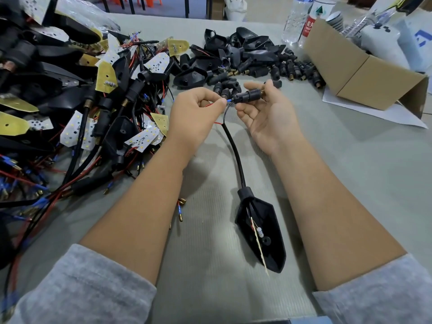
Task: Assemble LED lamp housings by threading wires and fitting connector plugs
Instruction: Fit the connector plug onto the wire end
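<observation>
From the head camera, the left hand [196,106] pinched a blue-tipped wire [228,100] and the right hand [264,113] held a black connector plug [247,95], both above the grey table [210,253]. A black cable [233,150] ran down to a lamp housing [261,230] lying between the arms. A big pile of wired lamps [81,108] crowded the left side. Loose black plugs [268,69] lay behind the hands. A cardboard box [350,73] and a water bottle [297,19] stood at the right.
</observation>
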`<state>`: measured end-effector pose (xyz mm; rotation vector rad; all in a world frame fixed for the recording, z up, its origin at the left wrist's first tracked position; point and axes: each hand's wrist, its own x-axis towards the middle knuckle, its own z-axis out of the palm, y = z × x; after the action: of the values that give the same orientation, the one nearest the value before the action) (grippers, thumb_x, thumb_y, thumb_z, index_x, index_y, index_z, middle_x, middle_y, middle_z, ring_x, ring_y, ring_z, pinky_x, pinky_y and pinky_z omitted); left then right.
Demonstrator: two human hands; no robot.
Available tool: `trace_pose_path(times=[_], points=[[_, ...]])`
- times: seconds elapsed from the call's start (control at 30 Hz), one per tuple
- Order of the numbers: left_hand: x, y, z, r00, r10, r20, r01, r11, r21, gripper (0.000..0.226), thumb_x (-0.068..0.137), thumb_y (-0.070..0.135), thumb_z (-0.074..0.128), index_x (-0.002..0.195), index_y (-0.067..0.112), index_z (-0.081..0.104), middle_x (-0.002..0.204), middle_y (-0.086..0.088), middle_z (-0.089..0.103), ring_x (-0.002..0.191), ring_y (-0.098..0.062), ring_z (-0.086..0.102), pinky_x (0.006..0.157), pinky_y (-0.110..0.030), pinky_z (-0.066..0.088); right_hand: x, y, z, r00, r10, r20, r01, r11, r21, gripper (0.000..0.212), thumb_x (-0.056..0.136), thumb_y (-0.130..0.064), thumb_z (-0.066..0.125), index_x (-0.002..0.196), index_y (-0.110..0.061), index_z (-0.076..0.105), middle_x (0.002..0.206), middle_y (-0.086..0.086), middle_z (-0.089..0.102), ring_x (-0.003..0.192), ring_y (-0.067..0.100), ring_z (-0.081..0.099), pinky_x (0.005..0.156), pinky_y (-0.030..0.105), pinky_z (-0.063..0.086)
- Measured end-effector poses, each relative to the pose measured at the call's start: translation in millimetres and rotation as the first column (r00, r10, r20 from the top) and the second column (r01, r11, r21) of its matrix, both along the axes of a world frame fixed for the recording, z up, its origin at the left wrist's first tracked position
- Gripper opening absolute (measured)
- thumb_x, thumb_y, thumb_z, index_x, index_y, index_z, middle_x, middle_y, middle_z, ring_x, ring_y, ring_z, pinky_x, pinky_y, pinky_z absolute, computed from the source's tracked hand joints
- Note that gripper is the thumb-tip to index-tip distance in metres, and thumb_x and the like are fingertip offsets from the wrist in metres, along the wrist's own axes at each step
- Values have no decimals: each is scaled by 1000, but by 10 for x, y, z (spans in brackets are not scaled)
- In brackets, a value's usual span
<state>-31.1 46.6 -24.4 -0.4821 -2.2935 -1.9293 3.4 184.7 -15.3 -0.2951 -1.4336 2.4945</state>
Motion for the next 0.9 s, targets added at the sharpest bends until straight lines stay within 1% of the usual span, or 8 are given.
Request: trace_pose_path(times=[0.13,0.27,0.37,0.47,0.53,0.67,0.77,0.9], points=[[5,5,10,1000,3,2,-3,1000,0,17,86,20,70,71,25,67,63,-2,57,58,-12,44,57,-24,36,10,18,-10,1000,21,-16,-21,1000,4,42,107,-33,31,95,-9,63,72,6,67,61,15,63,69,25,55],[-11,-21,11,1000,6,-5,-6,1000,5,16,88,19,70,73,26,67,63,5,60,57,-6,48,57,-17,41,17,21,2,998,62,-5,-62,997,51,43,107,-35,30,95,-12,65,76,5,70,66,14,65,71,24,56],[-16,-34,19,1000,-7,-5,7,1000,7,15,89,18,70,75,24,67,67,1,63,61,-6,52,61,-18,44,23,15,9,996,86,-7,-86,993,80,43,107,-34,29,98,-12,64,81,7,69,68,14,65,72,24,56],[4,-24,21,999,-48,-9,48,999,-19,13,89,16,68,78,22,68,75,-7,66,68,-12,55,67,-23,46,27,3,4,994,111,-9,-110,988,105,43,107,-33,27,100,-11,63,83,9,67,65,14,65,72,25,56],[17,-17,27,998,-53,-14,53,998,-21,14,90,16,67,78,22,68,76,-5,66,70,-10,56,69,-22,47,25,1,7,993,119,-9,-118,989,85,43,107,-33,27,101,-10,63,84,9,66,65,14,65,71,25,57],[14,3,58,999,-38,18,37,999,17,18,93,17,62,77,24,66,67,11,61,62,1,53,65,-14,45,17,-12,11,994,106,-4,-106,994,24,43,107,-34,28,100,-10,64,82,10,67,64,16,66,66,25,57],[-11,0,58,999,5,50,-7,999,40,15,94,19,59,80,23,63,68,10,58,64,-2,52,66,-18,44,10,-22,11,997,78,-7,-78,997,-19,43,107,-34,29,99,-11,65,79,8,69,65,16,67,67,25,57],[-36,-23,52,998,47,40,-48,999,23,17,94,22,61,77,23,60,71,7,58,65,-4,51,65,-18,42,16,-10,18,998,61,-15,-62,996,-69,43,107,-35,29,99,-12,64,75,7,70,66,17,67,68,26,57]])
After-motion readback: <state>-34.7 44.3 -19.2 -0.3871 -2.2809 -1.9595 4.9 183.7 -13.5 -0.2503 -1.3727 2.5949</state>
